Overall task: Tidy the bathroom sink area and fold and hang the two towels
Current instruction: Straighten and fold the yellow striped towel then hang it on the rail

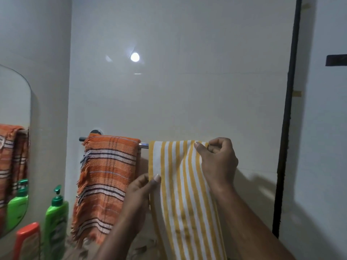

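Head cam, and from where I'm standing it's mostly glossy white wall (187, 72) with a lamp glare on it. Biggest thing against it is the striped towel (180, 194), yellow and white, draped over the right part of the towel bar (143, 145) and hanging down past the bottom of the shot. Just left of it the orange towel (107, 175), with dark and white bands, hangs over the same bar, fringe down its left edge. A short bare bit of bar shows between the two.

Far left there's a mirror (13, 109) showing the orange towel and a green bottle again.

Then the hands. The right hand (217, 160) is up at the bar, grip closed on the striped towel's top fold near its right corner, thumb and fingers pinching. The left hand (140, 190) sits lower, grip pinching that towel's left edge, thumb in front.

Down in the left corner a green pump bottle (56, 218) stands beside a red-orange bottle (26, 239), which is pretty blurry.
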